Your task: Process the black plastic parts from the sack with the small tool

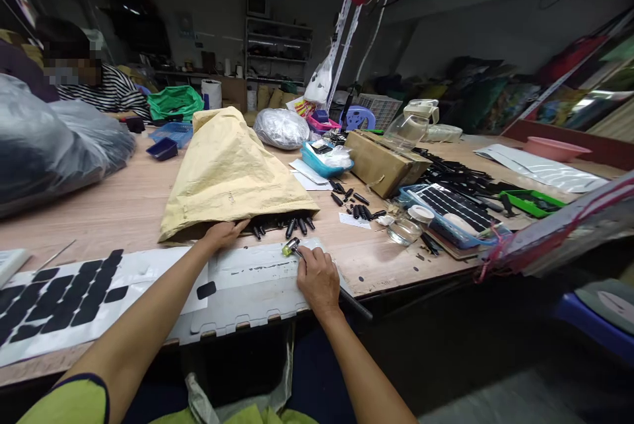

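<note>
My right hand (317, 279) is closed around a small hammer (355, 305) with a black handle. Its yellow-green and metal head rests just above a white board (257, 285) at the table's front edge. At the mouth of a yellow sack (232, 173), my left hand (225, 236) reaches in under the lip with its fingers stretched out; the fingertips are partly hidden. Several black tapered parts (290, 228) spill from the sack's opening between the two hands. One black rounded patch (207, 290) lies on the white sheet near my left forearm.
A sheet of black stickers (64, 298) lies at the left. On the right are loose black parts (361, 211), a cardboard box (386, 160), a glass jar (406, 229) and a blue tray (450, 212). A large plastic bag (54, 140) stands at left, near a co-worker in a striped sleeve (116, 90).
</note>
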`<state>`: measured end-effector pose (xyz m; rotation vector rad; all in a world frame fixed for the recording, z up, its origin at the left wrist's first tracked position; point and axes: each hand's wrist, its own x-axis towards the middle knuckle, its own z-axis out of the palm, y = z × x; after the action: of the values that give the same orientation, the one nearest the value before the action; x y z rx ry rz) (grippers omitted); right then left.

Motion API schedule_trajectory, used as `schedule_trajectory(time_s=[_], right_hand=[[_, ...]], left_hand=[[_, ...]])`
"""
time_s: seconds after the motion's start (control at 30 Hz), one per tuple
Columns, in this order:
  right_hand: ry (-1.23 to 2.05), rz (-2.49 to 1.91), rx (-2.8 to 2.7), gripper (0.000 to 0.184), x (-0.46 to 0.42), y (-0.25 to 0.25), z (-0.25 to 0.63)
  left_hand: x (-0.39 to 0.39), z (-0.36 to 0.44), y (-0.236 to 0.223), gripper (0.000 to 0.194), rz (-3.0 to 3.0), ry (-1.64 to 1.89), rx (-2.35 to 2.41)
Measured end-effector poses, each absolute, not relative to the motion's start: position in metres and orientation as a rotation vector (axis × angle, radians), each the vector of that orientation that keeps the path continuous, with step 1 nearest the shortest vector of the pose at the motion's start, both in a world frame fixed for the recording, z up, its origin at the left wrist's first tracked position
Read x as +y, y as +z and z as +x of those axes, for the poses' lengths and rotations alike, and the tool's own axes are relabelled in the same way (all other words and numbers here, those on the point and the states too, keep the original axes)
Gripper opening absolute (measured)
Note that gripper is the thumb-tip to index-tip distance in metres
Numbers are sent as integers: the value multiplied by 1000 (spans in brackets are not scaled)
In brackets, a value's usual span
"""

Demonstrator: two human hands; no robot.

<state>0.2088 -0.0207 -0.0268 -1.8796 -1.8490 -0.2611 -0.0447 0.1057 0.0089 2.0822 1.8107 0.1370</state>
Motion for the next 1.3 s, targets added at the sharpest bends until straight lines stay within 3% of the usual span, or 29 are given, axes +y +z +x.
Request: schedule_trajectory(time_s=[0.2, 0.63, 0.97, 1.3], right_hand=[[-293, -1852, -1849, 29, -20, -30, 210], [-275, -1857, -1834, 28, -20, -32, 210], [-238, -1895, -1823, 28, -21, -32, 210], [-10, -1756, -1801, 30, -25, -23, 212]], left_hand=[[77, -35, -6, 59, 2255, 106, 1838], [51, -42, -8, 15, 2514, 552, 1702], [-31, -14, -10, 15, 2252, 727, 1584], [-36, -13, -15, 18, 2149, 762, 1598]])
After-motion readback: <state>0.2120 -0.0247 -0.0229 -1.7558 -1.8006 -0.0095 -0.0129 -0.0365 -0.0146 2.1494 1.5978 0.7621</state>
